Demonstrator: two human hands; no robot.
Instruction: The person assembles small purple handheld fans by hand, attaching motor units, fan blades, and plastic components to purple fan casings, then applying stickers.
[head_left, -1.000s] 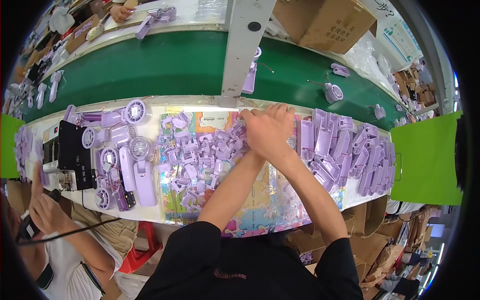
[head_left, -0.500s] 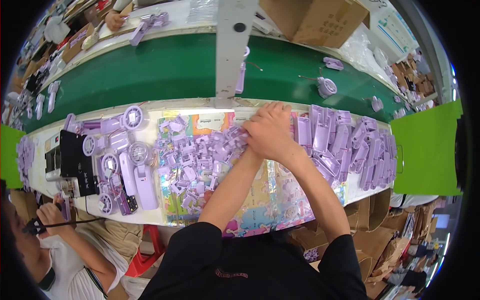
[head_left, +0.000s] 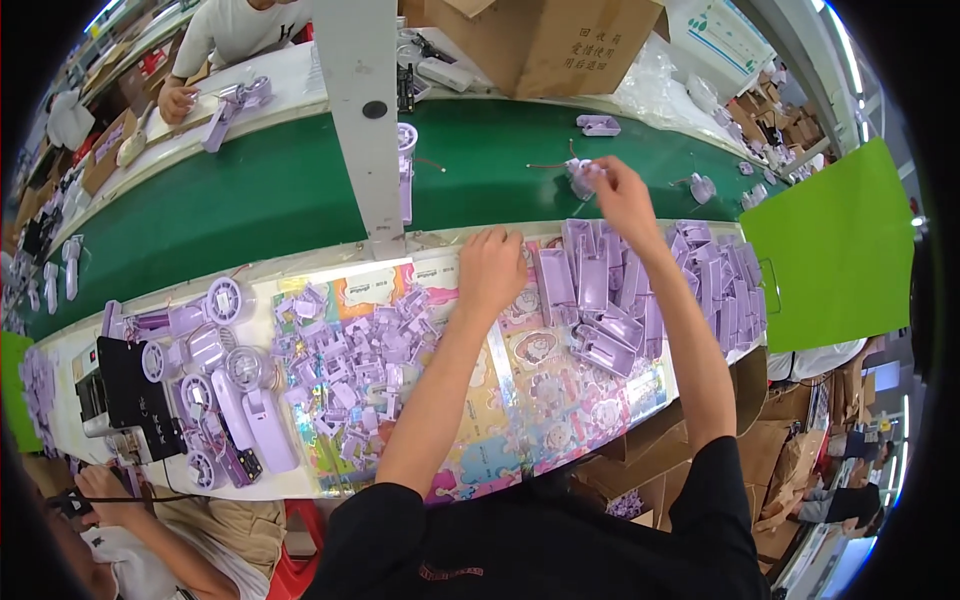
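Observation:
My right hand (head_left: 622,195) reaches over the green conveyor belt (head_left: 480,140). Its fingers are closed on a lilac fan head (head_left: 579,182) with thin wires trailing from it. My left hand (head_left: 492,272) rests at the far edge of the worktable, fingers curled together; whatever they may hold is hidden beneath them. Left of that hand, small lilac plastic brackets (head_left: 350,350) lie in a loose heap on a colourful printed sheet (head_left: 500,440). Long lilac handle shells (head_left: 592,275) stand in rows below my right forearm, some overlapping.
A grey metal post (head_left: 362,130) rises between table and belt. Assembled lilac fans (head_left: 225,300) and a black box (head_left: 135,395) occupy the left side. Green panels (head_left: 830,245) flank the table. Other people work across the belt and at lower left; a cardboard box (head_left: 560,50) stands beyond.
My hands, together at the table's far edge before, have separated. The right one has moved out over the belt and taken hold of the fan head. The whole view has shifted.

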